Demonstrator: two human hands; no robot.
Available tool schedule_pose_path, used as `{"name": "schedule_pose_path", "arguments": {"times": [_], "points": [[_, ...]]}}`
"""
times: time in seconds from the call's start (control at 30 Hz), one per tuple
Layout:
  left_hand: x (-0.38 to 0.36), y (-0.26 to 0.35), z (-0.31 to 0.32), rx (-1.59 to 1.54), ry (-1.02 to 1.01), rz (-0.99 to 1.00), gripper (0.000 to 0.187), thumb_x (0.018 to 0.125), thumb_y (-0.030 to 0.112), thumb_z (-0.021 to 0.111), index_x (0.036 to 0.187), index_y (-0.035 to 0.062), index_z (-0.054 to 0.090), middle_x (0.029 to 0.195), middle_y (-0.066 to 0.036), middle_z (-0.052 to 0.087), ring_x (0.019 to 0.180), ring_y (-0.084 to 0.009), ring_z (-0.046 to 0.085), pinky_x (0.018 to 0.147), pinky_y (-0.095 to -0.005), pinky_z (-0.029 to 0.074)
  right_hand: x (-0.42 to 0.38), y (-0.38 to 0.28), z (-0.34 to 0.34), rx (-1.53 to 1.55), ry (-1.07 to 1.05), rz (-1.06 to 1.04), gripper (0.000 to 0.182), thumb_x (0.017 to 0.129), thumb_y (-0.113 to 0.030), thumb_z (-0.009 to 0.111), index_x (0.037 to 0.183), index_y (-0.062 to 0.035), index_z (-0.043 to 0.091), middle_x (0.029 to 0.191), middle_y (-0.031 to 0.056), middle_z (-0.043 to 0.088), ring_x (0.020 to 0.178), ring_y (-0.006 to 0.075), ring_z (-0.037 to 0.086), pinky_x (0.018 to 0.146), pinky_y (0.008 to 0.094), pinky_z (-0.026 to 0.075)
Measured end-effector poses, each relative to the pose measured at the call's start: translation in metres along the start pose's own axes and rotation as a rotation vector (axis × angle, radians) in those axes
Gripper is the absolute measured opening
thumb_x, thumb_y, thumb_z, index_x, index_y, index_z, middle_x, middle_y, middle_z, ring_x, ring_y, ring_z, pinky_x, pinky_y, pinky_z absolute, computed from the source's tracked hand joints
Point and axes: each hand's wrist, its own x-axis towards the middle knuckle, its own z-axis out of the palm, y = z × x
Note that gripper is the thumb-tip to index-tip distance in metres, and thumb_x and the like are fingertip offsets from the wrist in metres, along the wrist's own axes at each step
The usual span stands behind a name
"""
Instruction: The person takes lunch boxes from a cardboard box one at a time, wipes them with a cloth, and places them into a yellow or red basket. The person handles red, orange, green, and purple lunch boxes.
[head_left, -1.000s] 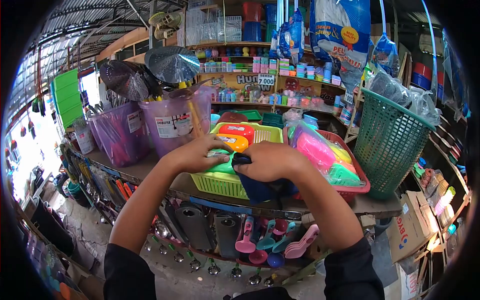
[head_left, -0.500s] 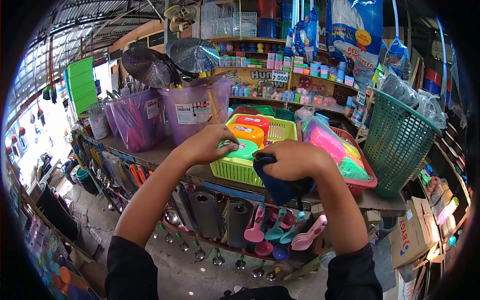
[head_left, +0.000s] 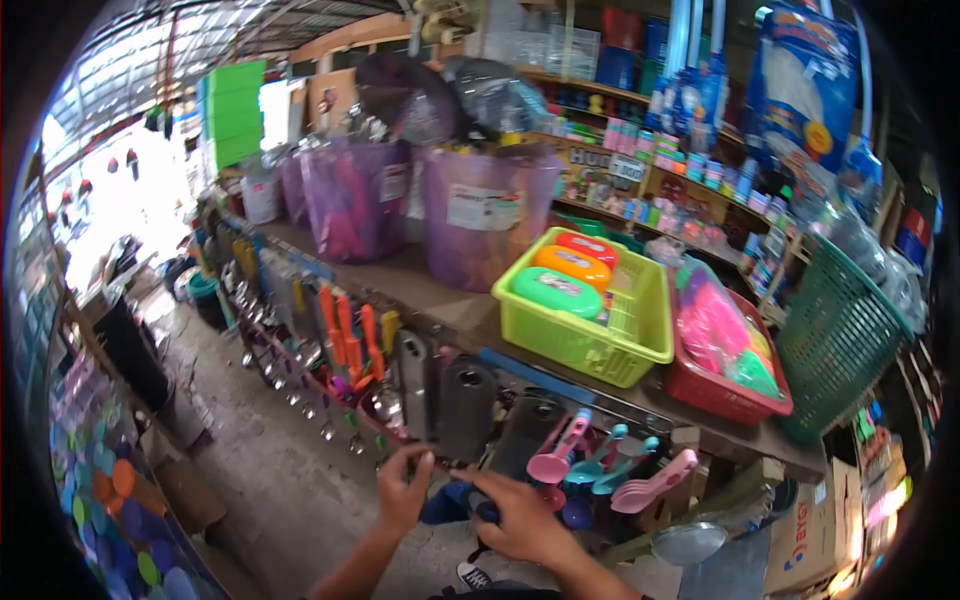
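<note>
My right hand (head_left: pixel 517 515) is closed on a dark blue cloth (head_left: pixel 447 503) with a black part, low in front of the counter. Beside it my left hand (head_left: pixel 403 492) has bent fingers, with thumb and fingertip close together; whatever they pinch, if anything, is too small to make out. Above the hands, a lime-green basket (head_left: pixel 585 348) stands on the counter. It holds a green soap box (head_left: pixel 555 291), an orange one (head_left: pixel 572 265) and a red one (head_left: pixel 588 248), lined up along its left side. Neither hand touches the basket.
Purple tubs (head_left: pixel 485 240) stand on the counter to the left. A red basket (head_left: pixel 725 388) of bagged colourful items and a tall green basket (head_left: pixel 840 330) are to the right. Pink and teal scoops (head_left: pixel 560 455) and dark graters (head_left: pixel 467 400) hang below the counter edge.
Both hands have left the lime-green basket and come down toward my body, the cloth still in the right. My left hand has let go of the green soap box. The view has swung left.
</note>
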Motion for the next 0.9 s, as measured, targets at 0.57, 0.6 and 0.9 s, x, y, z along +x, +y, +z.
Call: {"name": "schedule_pose_path", "arguments": {"times": [0.57, 0.6, 0.9], "points": [[-0.267, 0.009, -0.218, 0.293, 1.14, -0.389, 0.018, 0.097, 0.019, 0.062, 0.107, 0.0051, 0.068, 0.073, 0.005, 0.055, 0.063, -0.0034, 0.046, 0.056, -0.0232, 0.037, 0.062, 0.023, 0.283, 0.521, -1.054, -0.017, 0.032, 0.097, -0.018, 0.06, 0.124, -0.0012, 0.061, 0.107, 0.0107, 0.068, 0.1, 0.0174, 0.061, 0.093, 0.0308, 0.046], [-0.278, 0.023, -0.21, 0.344, 1.19, -0.422, 0.017, 0.097, 0.019, 0.062, 0.107, 0.0066, 0.068, 0.072, 0.006, 0.054, 0.062, -0.003, 0.044, 0.055, -0.0232, 0.036, 0.07, 0.008, 0.293, 0.578, -1.086, -0.026, 0.031, 0.097, -0.018, 0.06, 0.123, 0.0, 0.061, 0.107, 0.0106, 0.068, 0.101, 0.0172, 0.061, 0.094, 0.0306, 0.046], [-0.387, 0.037, -0.09, 0.352, 1.858, -0.384, 0.017, 0.096, 0.01, 0.061, 0.113, 0.0055, 0.063, 0.074, 0.007, 0.046, 0.067, -0.0026, 0.041, 0.06, -0.0213, 0.034, 0.038, -0.05, 0.398, 0.652, -1.564, -0.176, 0.027, 0.097, -0.013, 0.058, 0.12, 0.0022, 0.06, 0.109, 0.0095, 0.066, 0.1, 0.0164, 0.06, 0.093, 0.0292, 0.045]]}}
